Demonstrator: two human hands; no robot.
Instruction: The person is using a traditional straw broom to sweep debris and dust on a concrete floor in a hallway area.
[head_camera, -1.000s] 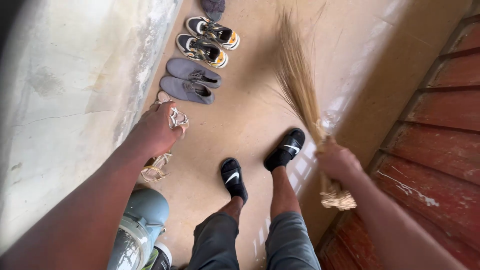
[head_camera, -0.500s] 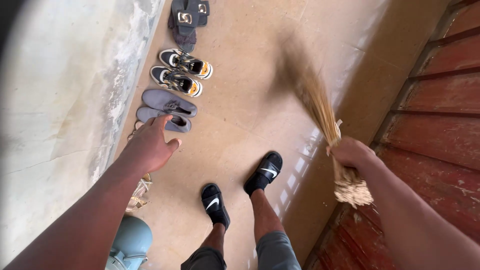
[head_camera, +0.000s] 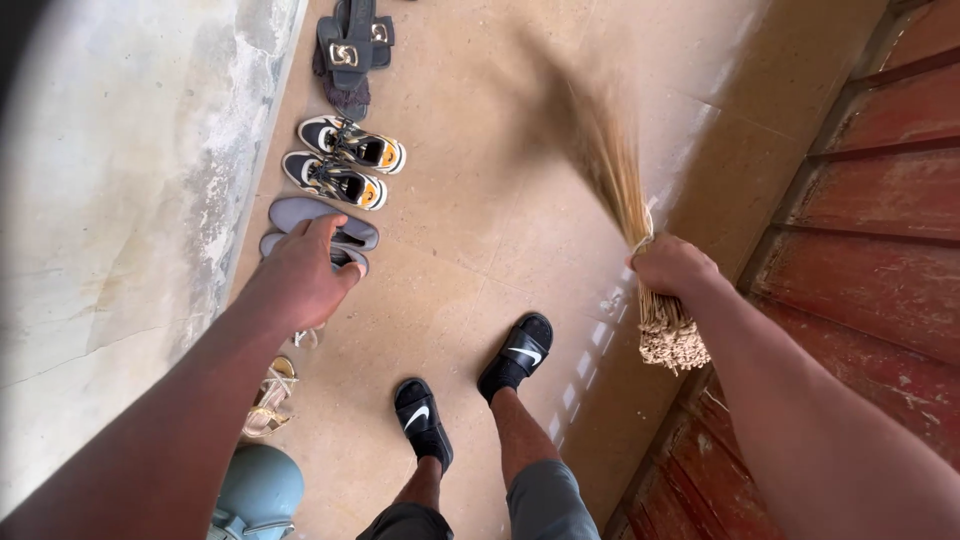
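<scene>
Sweeping stroke in hand: right-hand fingers (head_camera: 655, 262) wrapped tight round a straw broom (head_camera: 625, 205) near its bound end.

Bristles blurred, fanned forward low over the tan floor (head_camera: 480, 230), cut stub (head_camera: 672, 340) hanging below the right hand (head_camera: 672, 268). Left hand (head_camera: 300, 275) held out empty, fingers loosely spread, above a pair of grey shoes (head_camera: 320, 215) without touching. Further along the pale wall (head_camera: 110, 200): striped sneakers (head_camera: 345, 160), dark buckled sandals (head_camera: 350, 50); strappy sandals (head_camera: 268, 400) nearer. Black slides (head_camera: 515, 355) on both feet, red door (head_camera: 880, 250) to the right. Likely mid-sweep; next stroke calls for keeping bristles clear of the shoe row.
</scene>
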